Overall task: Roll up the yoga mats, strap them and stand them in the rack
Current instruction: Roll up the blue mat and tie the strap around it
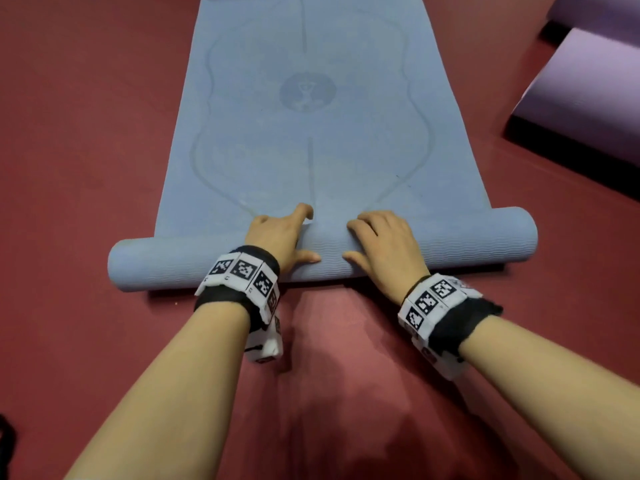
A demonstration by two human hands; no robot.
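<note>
A blue yoga mat (pixel 311 133) lies on the red floor, stretching away from me, with a round emblem printed near its middle. Its near end is wound into a thick roll (pixel 156 261) lying crosswise in front of me. My left hand (pixel 280 237) rests on top of the roll's middle, fingers curled over the far side and thumb along the near side. My right hand (pixel 384 247) lies beside it on the roll in the same way, fingers bent over the top. Both wrists wear black bands with white marker tags.
Two purple mats (pixel 581 98) with black undersides lie on the floor at the far right. A dark object (pixel 7 441) shows at the lower left edge. Red floor (pixel 86 150) surrounds the blue mat on both sides.
</note>
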